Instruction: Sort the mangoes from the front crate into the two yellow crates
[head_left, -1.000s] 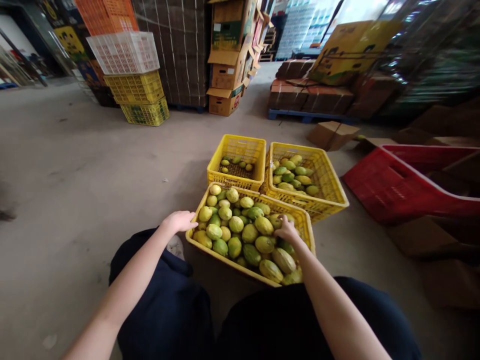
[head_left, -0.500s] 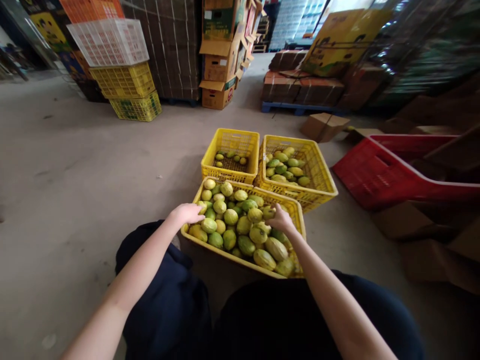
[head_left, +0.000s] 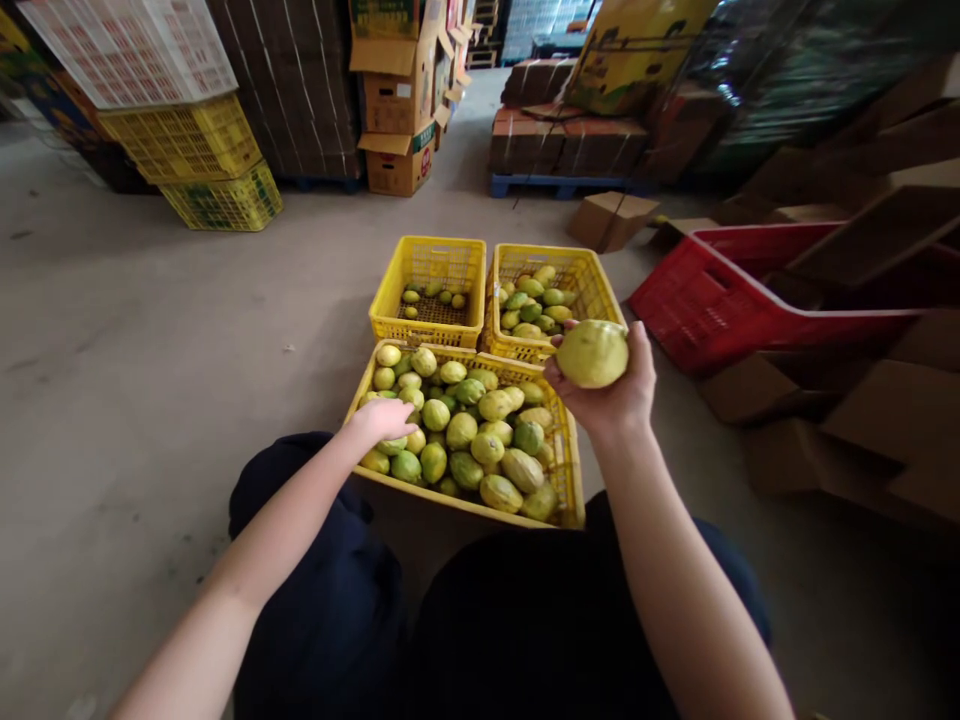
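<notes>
My right hand (head_left: 611, 395) is closed round a yellow-green papaya (head_left: 592, 353), raised over the right side of the near crate. My left hand (head_left: 384, 420) reaches palm down over the crate's left side, its fingers stretched out on or just above the fruit, with nothing visibly gripped. Below both hands, a yellow plastic crate (head_left: 465, 508) is filled with green and yellow papayas (head_left: 460, 431). Behind it stand two more yellow crates: the left one (head_left: 390, 318) has several fruits at the bottom, and the right one (head_left: 596, 285) contains a larger pile.
A red crate (head_left: 679, 300) with cardboard inside stands at the right, among loose cardboard boxes (head_left: 769, 400). Stacked crates (head_left: 191, 140) rise at the back left. Farther back are carton stacks (head_left: 394, 110) and a blue pallet (head_left: 551, 186) bearing strapped boxes.
My right hand has risen out of the near crate with a papaya and turned palm up. My left hand stays over the crate's left side. The view has shifted slightly.
</notes>
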